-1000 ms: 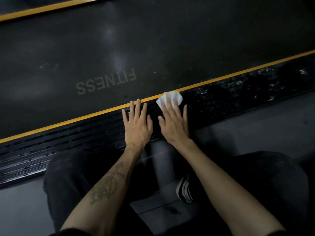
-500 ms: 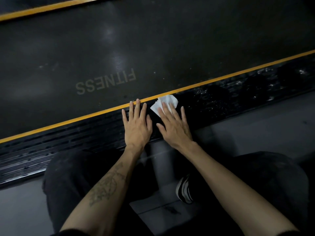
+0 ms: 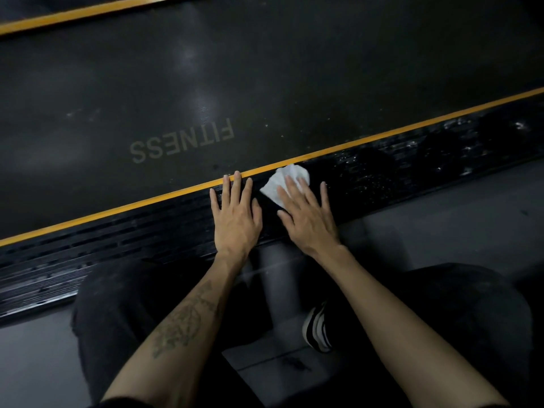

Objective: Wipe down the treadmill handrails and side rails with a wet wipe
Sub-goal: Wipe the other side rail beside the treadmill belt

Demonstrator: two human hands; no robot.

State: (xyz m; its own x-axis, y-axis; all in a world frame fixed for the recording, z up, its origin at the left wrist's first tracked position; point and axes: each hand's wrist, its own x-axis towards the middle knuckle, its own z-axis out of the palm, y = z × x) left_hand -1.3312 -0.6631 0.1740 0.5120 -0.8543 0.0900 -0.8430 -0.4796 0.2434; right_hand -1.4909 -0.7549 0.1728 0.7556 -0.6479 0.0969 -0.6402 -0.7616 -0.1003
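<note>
Head view is showing the right hand (image 3: 306,213) pressing the wet wipe (image 3: 284,182) with flat, spread fingers on the side rail (image 3: 147,242), now sliding leftward from a second ago toward the left hand (image 3: 235,213), which is staying braced flat, fingers straight. The rail's rightward stretch is glistening (likely already wiped), so the dull left part is remaining.

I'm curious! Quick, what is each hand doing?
Left hand: open, flat on the black ribbed side rail.
Right hand: open, straight fingers pressing the crumpled white wet wipe.
</note>
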